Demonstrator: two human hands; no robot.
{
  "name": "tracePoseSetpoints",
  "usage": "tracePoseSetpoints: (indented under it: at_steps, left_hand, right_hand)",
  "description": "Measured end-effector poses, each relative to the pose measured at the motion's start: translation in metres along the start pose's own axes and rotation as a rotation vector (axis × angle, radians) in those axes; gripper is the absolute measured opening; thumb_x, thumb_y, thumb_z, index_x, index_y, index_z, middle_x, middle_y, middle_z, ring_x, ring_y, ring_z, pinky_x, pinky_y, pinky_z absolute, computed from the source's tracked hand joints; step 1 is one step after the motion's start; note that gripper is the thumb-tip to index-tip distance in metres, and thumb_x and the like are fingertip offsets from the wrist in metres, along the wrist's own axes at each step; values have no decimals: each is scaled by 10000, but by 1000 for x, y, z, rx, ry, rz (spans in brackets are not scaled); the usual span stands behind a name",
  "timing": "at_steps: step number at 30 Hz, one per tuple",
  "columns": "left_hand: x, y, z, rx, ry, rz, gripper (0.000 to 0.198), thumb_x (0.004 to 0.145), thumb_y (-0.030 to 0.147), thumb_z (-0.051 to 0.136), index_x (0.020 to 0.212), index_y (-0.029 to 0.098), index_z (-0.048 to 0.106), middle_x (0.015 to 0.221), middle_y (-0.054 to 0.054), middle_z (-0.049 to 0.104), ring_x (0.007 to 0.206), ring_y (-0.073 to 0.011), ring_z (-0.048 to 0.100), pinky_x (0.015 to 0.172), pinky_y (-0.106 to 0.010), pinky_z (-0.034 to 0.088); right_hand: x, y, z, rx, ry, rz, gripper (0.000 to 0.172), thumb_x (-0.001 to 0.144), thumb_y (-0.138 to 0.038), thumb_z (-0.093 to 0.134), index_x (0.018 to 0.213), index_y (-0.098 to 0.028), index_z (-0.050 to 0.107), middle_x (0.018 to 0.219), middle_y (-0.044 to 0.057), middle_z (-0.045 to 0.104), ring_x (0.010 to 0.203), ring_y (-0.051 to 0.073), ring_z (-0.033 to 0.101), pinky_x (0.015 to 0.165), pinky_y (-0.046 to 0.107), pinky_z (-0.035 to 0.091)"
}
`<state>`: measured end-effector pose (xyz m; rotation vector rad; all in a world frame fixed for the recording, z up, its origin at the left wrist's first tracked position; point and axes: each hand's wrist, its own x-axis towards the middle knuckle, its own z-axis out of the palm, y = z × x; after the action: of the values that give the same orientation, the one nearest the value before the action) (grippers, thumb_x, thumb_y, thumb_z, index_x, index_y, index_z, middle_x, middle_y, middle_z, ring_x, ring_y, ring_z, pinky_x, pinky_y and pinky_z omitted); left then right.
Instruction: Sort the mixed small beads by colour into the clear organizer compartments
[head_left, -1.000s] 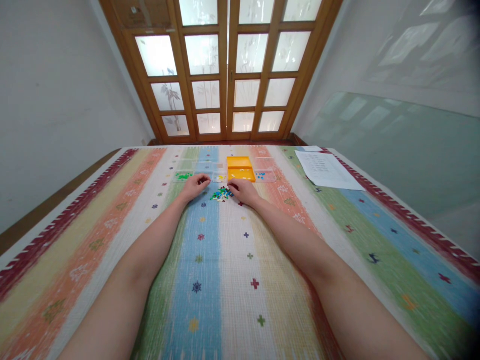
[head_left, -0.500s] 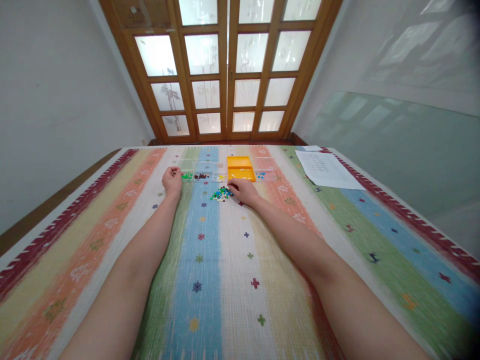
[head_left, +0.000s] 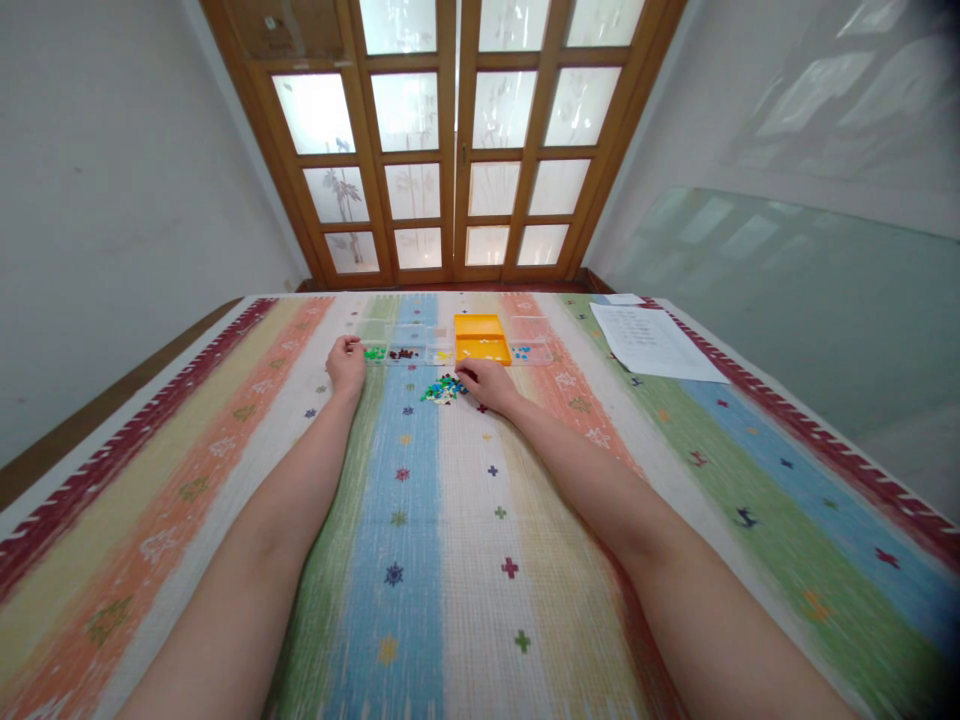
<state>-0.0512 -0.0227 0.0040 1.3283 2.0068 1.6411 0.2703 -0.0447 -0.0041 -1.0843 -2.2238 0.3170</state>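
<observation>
A small heap of mixed green, blue, white and dark pieces (head_left: 441, 390) lies on the striped cloth. My right hand (head_left: 489, 383) reaches its right edge, fingers bent together; whatever they hold is too small to make out. My left hand (head_left: 346, 367) is curled closed at the left end of a row of boxes, beside the green pieces (head_left: 374, 354), and its fingertips are too small to read. Dark brown pieces (head_left: 403, 354) and yellow pieces (head_left: 444, 355) sit in clear boxes. Behind my right hand stands an open orange box (head_left: 480, 326) with white pieces in it. Blue pieces (head_left: 522, 353) lie in a clear box to its right.
A striped, patterned tablecloth (head_left: 405, 620) covers the table. Printed paper (head_left: 660, 345) lies at the far right, with a smaller sheet (head_left: 624, 299) behind it. Beyond the table stand wooden glazed doors (head_left: 454, 150), and a glass panel (head_left: 787, 270) leans along the right wall.
My left hand has shifted very slightly to the right. My right hand stays at the heap, and the boxes look the same.
</observation>
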Motion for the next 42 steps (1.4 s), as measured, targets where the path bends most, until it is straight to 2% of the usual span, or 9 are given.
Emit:
tracePoseSetpoints:
  at_steps: [8,10,13,19,22,25,28,34,42]
  left_hand:
    - [-1,-4,9,51,-46,181,221,861,276,574,1001,190,723,923,-36,726,751,-170,602,767,-286,456]
    - [-4,-3,10,51,-89,214,222,870,283,566,995,189,724,912,-35,722,743,-168,599,750,-286,450]
    - [-13,4,13,24,-305,306,220,873,290,561,967,180,727,835,-28,702,731,-170,594,723,-287,446]
    - [-42,28,23,18,-936,529,209,846,363,646,910,181,726,831,-26,682,703,-150,554,683,-282,447]
    - [-49,36,23,51,-1086,603,243,798,379,715,950,189,726,850,-21,663,728,-150,554,685,-281,450]
    - [-48,39,20,44,-1135,628,250,785,345,716,982,191,724,872,-22,655,768,-156,566,717,-288,465]
    - [-45,40,18,15,-1167,627,194,784,302,688,933,191,742,872,-30,662,768,-155,569,733,-294,474]
    - [-47,42,19,38,-1142,608,188,730,252,669,882,212,773,851,-42,669,739,-173,577,727,-316,486]
    - [-47,43,19,68,-1141,701,158,755,258,690,881,214,776,855,-42,644,779,-181,592,761,-315,482]
  right_hand:
    - [0,0,0,6,1,2,170,988,-253,562,1001,-223,729,982,42,759,892,196,668,794,278,455]
    - [0,0,0,6,-2,2,169,988,-255,562,999,-224,728,979,41,758,887,195,667,791,276,454]
    - [0,-1,0,-9,-9,6,169,989,-258,562,994,-223,727,976,44,758,889,198,666,786,276,448]
    - [1,-2,-1,-26,-10,10,172,987,-257,561,1002,-224,729,971,44,757,890,199,664,779,276,439]
    - [1,-2,0,-24,-14,13,171,984,-256,565,1005,-224,732,980,45,758,896,196,662,788,274,439]
    - [1,-2,0,-25,-22,20,172,985,-261,568,1013,-224,733,986,48,758,899,194,659,791,272,436]
    - [1,-2,0,-25,-16,12,171,985,-260,566,1007,-222,731,970,46,754,888,192,658,778,270,428]
    - [1,-1,0,-28,-21,12,169,983,-261,565,1002,-223,729,960,44,752,877,194,656,764,274,425]
    - [1,-1,0,-27,-23,22,185,983,-269,555,1006,-223,733,968,48,752,884,197,652,777,279,437]
